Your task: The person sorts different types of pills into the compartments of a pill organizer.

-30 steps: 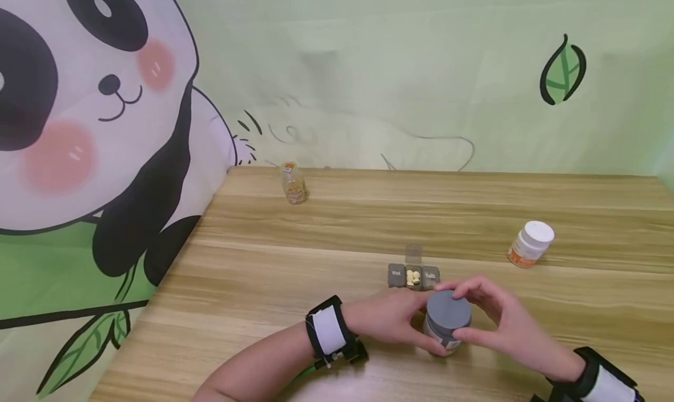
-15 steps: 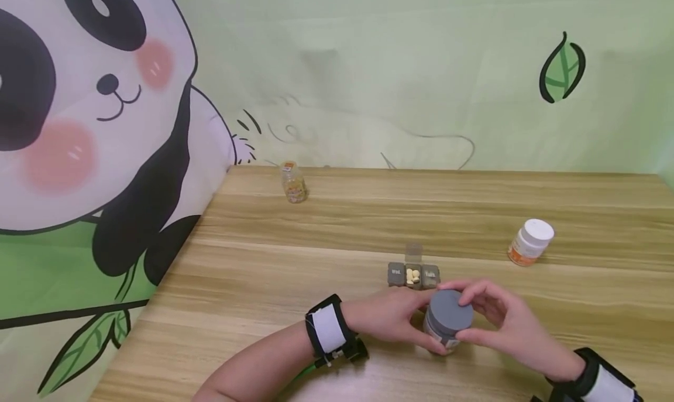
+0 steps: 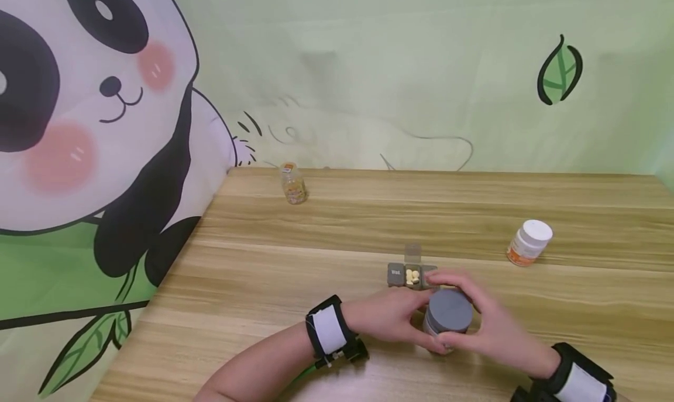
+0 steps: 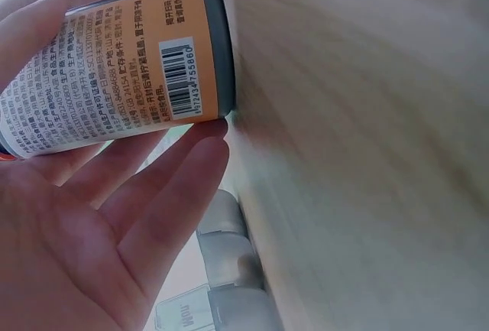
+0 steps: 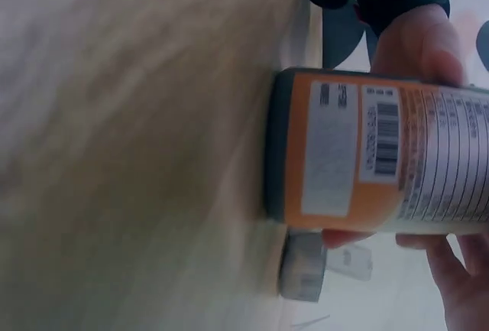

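A pill bottle (image 4: 114, 71) with a grey lid (image 3: 450, 310) and an orange and white label stands upright on the table. My left hand (image 3: 387, 317) grips its body low down, thumb on the near side and fingers behind. Around the lid curls my right hand (image 3: 495, 326), its thumb at the near side and a finger reaching past the far side; the exact contact there is hard to tell. Just behind is a grey pill organizer (image 3: 396, 274), its middle compartment open with pale yellow tablets (image 3: 412, 277) inside. The right hand partly covers the organizer's right compartment.
A white bottle (image 3: 530, 243) with an orange label band stands back right. Far left, near the table's back edge, is a clear jar (image 3: 293, 184) with small yellowish contents. A green backdrop (image 3: 358, 68) with a printed panda rises behind the wooden table (image 3: 295, 244).
My right hand has shifted left and its fingers have moved off the lid's top to reach around its far side. The left hand keeps its grip; the bottle stays in place.
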